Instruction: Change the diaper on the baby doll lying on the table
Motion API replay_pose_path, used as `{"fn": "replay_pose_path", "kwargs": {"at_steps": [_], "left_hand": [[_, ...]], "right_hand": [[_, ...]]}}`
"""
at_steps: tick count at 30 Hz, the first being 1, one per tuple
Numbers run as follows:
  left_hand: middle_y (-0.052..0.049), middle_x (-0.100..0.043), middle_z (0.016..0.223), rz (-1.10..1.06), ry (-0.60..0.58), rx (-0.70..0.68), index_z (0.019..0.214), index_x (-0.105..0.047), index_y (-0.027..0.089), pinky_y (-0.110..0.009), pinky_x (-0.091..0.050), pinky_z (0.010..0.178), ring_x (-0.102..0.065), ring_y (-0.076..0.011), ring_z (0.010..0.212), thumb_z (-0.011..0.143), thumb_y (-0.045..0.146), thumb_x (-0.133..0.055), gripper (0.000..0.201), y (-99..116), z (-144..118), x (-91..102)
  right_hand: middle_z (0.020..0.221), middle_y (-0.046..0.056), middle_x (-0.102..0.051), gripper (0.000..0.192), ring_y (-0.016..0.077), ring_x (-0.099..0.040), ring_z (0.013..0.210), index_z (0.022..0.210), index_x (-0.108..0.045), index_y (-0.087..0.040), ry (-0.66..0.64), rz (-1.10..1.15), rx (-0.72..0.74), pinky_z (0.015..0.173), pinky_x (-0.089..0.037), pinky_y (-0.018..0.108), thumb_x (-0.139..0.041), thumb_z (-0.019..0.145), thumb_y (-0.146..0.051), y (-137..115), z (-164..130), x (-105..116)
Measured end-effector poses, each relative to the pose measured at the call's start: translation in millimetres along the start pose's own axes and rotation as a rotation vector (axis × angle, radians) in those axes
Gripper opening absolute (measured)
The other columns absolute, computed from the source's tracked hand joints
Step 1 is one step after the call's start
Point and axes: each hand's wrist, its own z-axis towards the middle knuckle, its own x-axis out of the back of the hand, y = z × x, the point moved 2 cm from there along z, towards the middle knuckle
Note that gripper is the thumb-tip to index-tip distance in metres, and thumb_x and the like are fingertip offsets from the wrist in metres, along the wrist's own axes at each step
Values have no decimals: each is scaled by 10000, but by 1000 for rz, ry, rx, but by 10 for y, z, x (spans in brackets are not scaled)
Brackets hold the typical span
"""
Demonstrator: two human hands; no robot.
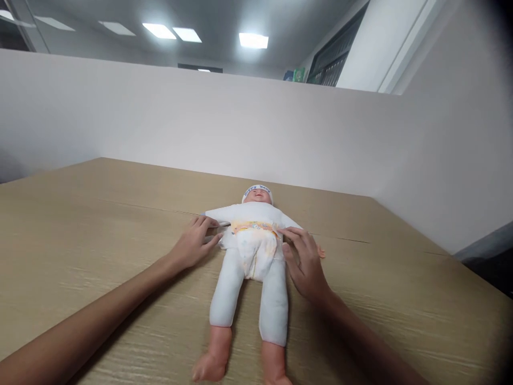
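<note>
I see a light wood-grain bench (80,224) filling the lower view, its far edge running against a white partition wall (200,123). A seam crosses the bench surface from left to right just behind the doll. Above the partition, ceiling light panels (253,40) are lit. At the right, the bench edge runs diagonally toward me, with a dark gap beyond it and a white wall close alongside.

On the left, bare bench extends well out from the left hand (194,243), giving wide open surface on that side. The left hand lies flat, fingers spread and extended, touching the doll's sleeve and side at the waist; it grips nothing that I can confirm.

At center, the baby doll (250,267) lies on its back, head away from me, feet near the bottom of the frame. It wears white clothing and a diaper (256,246).

The right hand (306,264) rests at the doll's other hip, fingers loosely curved, fingertips touching the diaper's waistband. Right of it, bare bench continues to the diagonal edge, narrower than the left side.
</note>
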Motion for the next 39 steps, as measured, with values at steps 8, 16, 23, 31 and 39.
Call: {"fn": "replay_pose_path", "kwargs": {"at_steps": [8, 16, 23, 31, 39], "left_hand": [[-97, -691, 990, 100, -116, 197, 881, -569, 241, -499, -446, 984, -593, -361, 1101, 891, 457, -658, 233, -223, -12, -62], [-24, -618, 723, -163, -123, 330, 677, -565, 237, -357, -426, 712, -578, -246, 754, 849, 471, -556, 290, -273, 104, -9], [14, -516, 711, -436, -109, 263, 704, -485, 224, -313, -388, 681, -489, -184, 728, 920, 471, -495, 329, 183, 339, 2], [41, -441, 740, -524, -142, 123, 776, -486, 219, -314, -340, 662, -421, -160, 705, 977, 446, -550, 309, 527, 453, -234], [22, -523, 886, -514, -166, -22, 1098, -548, 237, -319, -422, 770, -486, -184, 803, 1034, 432, -562, 206, 526, 375, -208]], "right_hand": [[1136, 87, -706, 179, 289, -658, 1070, 1192, -678, -262, -146, 1, 101, 982, -520, 459, -568, 1069, -329, -583, 607, -117], [904, -15, -634, 148, 197, -636, 851, 1067, -705, -259, -377, -17, -102, 748, -444, 334, -685, 981, -378, -609, 920, -461], [852, -36, -585, 402, 191, -619, 807, 1321, -650, -262, -389, 36, -146, 719, -424, 314, -704, 946, -399, -530, 906, -470], [821, -51, -571, 458, 183, -603, 773, 1366, -618, -256, -430, 94, -126, 747, -451, 309, -675, 913, -292, -547, 917, -414], [1125, 45, -693, 691, 244, -660, 1026, 1542, -492, -250, -473, 131, -62, 934, -510, 378, -736, 898, -308, -540, 908, -348]]}}
